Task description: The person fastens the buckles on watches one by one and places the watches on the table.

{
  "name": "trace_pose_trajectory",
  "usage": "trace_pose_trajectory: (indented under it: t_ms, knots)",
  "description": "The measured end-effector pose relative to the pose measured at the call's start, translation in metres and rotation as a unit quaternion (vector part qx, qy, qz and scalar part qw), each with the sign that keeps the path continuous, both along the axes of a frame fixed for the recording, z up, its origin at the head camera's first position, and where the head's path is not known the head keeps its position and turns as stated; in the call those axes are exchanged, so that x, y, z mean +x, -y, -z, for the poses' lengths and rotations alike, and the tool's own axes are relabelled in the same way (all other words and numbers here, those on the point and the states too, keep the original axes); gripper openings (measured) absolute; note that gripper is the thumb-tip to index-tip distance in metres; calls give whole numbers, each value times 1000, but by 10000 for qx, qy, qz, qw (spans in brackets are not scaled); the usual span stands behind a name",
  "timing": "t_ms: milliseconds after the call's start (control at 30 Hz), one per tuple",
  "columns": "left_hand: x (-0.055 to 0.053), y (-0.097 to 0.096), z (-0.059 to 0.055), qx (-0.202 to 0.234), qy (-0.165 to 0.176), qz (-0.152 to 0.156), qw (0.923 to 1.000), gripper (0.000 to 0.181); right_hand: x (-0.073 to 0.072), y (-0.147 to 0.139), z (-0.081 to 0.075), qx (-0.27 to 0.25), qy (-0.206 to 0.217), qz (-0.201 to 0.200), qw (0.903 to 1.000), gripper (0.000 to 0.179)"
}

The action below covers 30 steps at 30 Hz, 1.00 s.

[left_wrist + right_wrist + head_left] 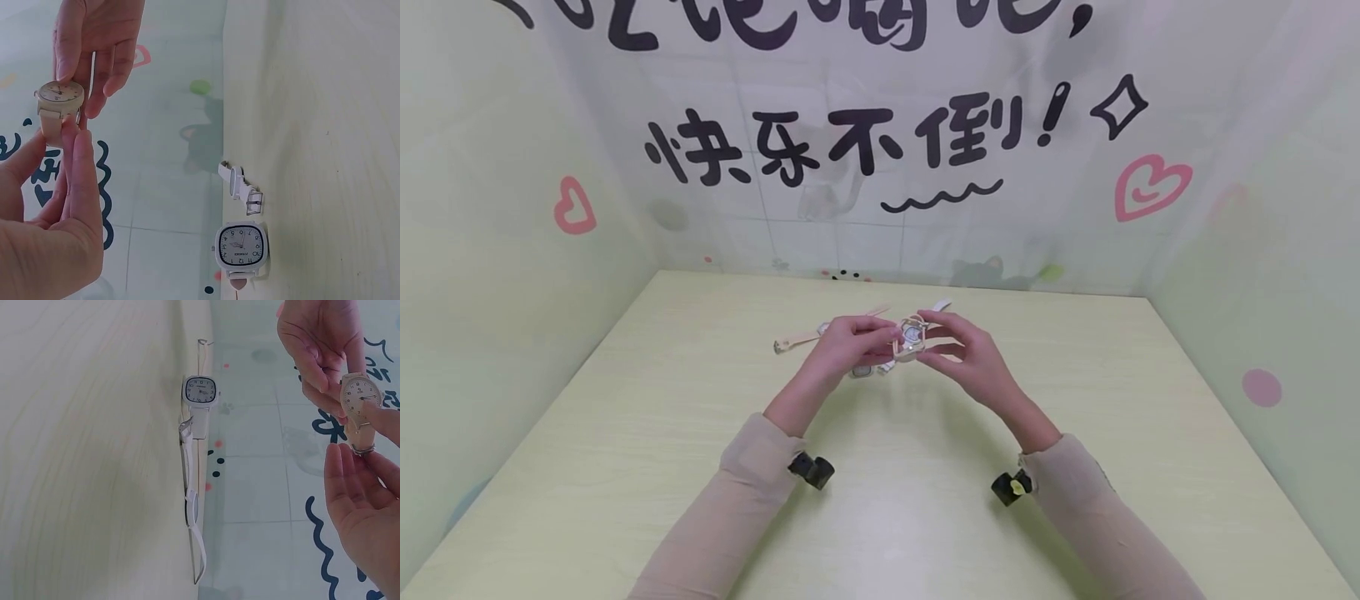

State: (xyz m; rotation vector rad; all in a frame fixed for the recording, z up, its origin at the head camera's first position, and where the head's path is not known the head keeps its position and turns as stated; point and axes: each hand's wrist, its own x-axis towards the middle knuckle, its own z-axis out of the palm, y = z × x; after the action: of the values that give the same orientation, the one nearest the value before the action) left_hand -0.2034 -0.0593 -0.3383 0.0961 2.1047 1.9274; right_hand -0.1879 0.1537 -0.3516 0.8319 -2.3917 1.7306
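Both hands hold one wristwatch [913, 337] with a pale pink strap and a round light dial, raised above the table's far part. In the left wrist view, the left hand [62, 212] pinches the strap just below the watch case [60, 92]. The right hand [103, 47] comes from the other side, its thumb at the case's edge. In the right wrist view, the right hand [369, 519] has its thumb over the dial's edge and its fingers by the buckle [363, 450]. The left hand [322, 347] is at the strap's other end.
On the table [887, 500] behind the hands lie a white square-faced watch [240, 245] and a slim white watch [190, 469]. A pinkish strap [797, 340] extends left of the left hand. Printed cloth walls [850, 233] enclose the table's back and sides.
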Motion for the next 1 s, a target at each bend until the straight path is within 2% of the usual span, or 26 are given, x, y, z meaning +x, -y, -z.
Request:
trace_pose_trajectory:
  t_ms: [267, 400, 633, 867, 1000]
  knots:
    - [1, -3, 1, 34, -22, -184, 9998, 33, 1, 1, 0, 15, -90, 198, 9998, 53]
    - [2, -3, 2, 38, -271, -203, 9994, 32, 1, 3, -2, -62, -1, 324, 9995, 51]
    - [5, -1, 2, -53, -935, 138, 9955, 32, 0, 0, -2, -95, 143, 587, 9981, 49]
    - [7, 2, 2, -171, -1363, 869, 9867, 41, -4, -2, -2, -68, 275, 722, 9970, 49]
    - [4, 2, 0, -411, -1501, 781, 9847, 41, -9, -2, -2, -18, 334, 653, 9973, 49]
